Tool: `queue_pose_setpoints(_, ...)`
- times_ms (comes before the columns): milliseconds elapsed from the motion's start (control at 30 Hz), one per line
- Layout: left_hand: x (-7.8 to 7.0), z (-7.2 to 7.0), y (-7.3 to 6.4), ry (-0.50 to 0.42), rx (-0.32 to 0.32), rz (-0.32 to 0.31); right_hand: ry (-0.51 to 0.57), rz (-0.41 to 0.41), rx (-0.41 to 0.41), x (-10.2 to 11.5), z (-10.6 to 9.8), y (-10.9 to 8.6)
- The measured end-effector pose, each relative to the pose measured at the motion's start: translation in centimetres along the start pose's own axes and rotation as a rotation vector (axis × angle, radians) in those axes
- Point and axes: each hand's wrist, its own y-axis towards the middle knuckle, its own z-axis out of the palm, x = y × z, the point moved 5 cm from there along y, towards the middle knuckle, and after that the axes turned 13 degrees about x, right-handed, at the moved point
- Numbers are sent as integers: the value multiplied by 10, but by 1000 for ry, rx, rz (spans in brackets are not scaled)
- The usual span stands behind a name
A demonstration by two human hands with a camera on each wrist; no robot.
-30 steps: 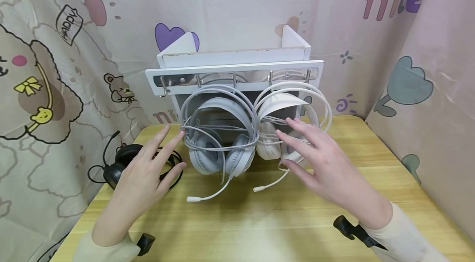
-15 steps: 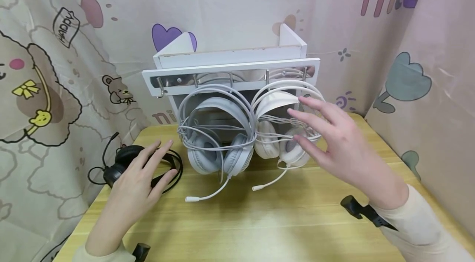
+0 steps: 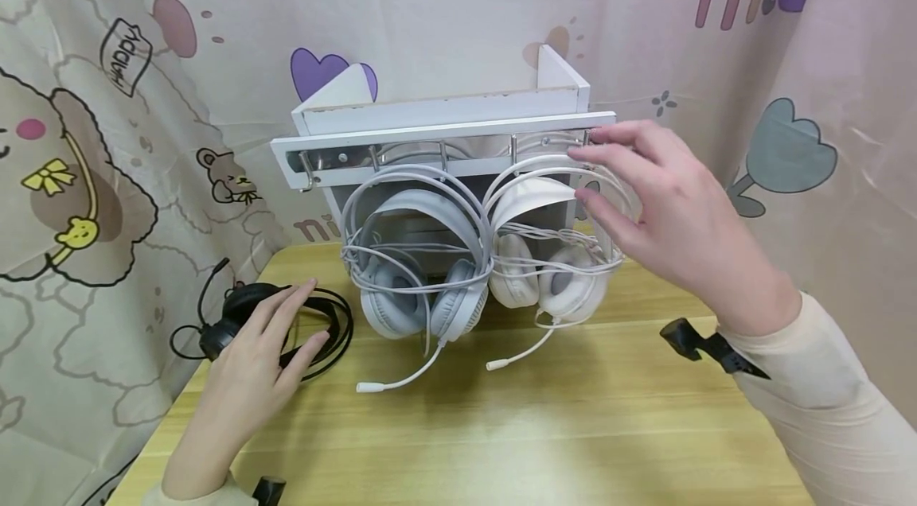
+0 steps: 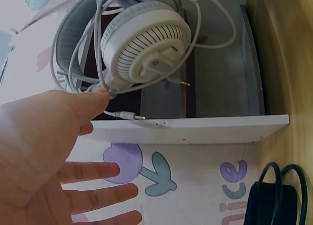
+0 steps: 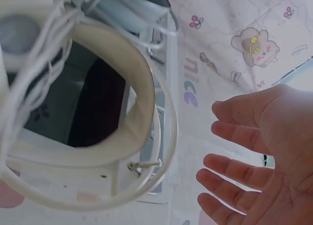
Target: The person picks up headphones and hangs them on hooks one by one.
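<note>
My right hand is raised beside the right end of the hook rail, fingers extended and holding nothing. Below its fingertips hangs a white headset with its cable looped round it. A second headset, light grey-blue, hangs to its left with its boom mic pointing down. My left hand is low at the left, overlapping a black headset on the table in the head view. In the left wrist view its fingers are spread, with a white ear cup beyond the thumb.
The rail is fixed to a white shelf unit standing at the back of the wooden table. A bare metal hook sticks out at the rail's left end. Printed curtains surround the table at the back and sides.
My right hand has risen from the white headset's ear cups to the rail's right end. My left hand has drawn left and down, away from the grey-blue headset. Both headsets still hang.
</note>
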Motion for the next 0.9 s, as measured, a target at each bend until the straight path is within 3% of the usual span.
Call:
queue_pose_setpoints(400,21,8,-4,-6,13,-51,-43,57,30,-14,-7,33)
queue_pose_setpoints(733,35,10,-8,-2,5,-58,-69,66,104,-18,1,57)
queue_pose_setpoints(900,45,10,-10,-2,21,-94,-79,76,119,-20,7,65)
